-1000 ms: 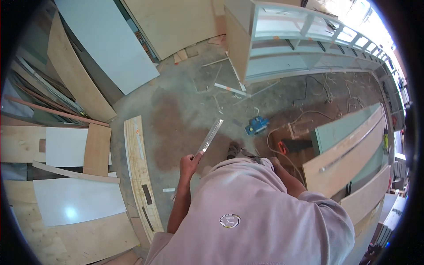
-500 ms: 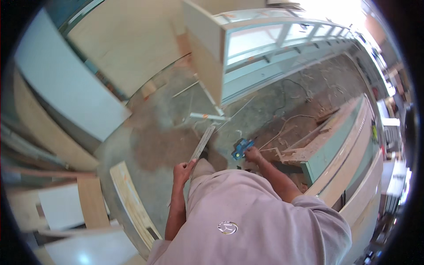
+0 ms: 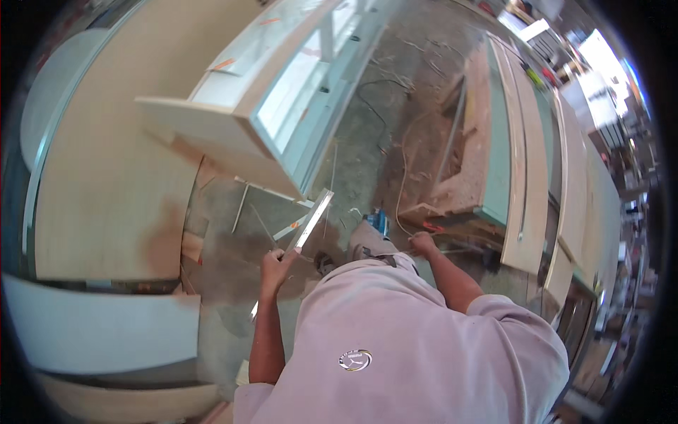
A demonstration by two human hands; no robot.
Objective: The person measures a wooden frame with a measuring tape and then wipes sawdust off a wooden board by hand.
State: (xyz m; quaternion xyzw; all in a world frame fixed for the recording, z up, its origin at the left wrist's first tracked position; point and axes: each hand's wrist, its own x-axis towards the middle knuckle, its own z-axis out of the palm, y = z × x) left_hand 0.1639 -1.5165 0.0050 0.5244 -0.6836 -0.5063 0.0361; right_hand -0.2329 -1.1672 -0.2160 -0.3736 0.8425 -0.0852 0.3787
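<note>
My left hand (image 3: 276,268) is closed around a long, narrow, pale strip (image 3: 312,220). The strip slants up and away past my fingers, and its lower end comes out beside my forearm. My right hand (image 3: 423,244) is by my right thigh, its fingers curled in; whatever they hold, if anything, is hidden. Just beyond that hand lies a small orange-red thing (image 3: 433,227) at the end of a wooden piece. A blue tool (image 3: 379,221) shows past my knee, partly covered by my leg and apart from the right hand.
A long framed cabinet (image 3: 282,120) with an end panel stands ahead. On the right are a dusty, green-sided wooden unit (image 3: 498,155) and long boards (image 3: 526,177). Large panels (image 3: 106,191) lie left. Cords (image 3: 404,162) and thin strips (image 3: 241,208) lie on the dusty floor.
The whole view has turned, so the cabinet and panels sit further left. My left hand still holds the strip. My right hand now appears farther from the blue tool.
</note>
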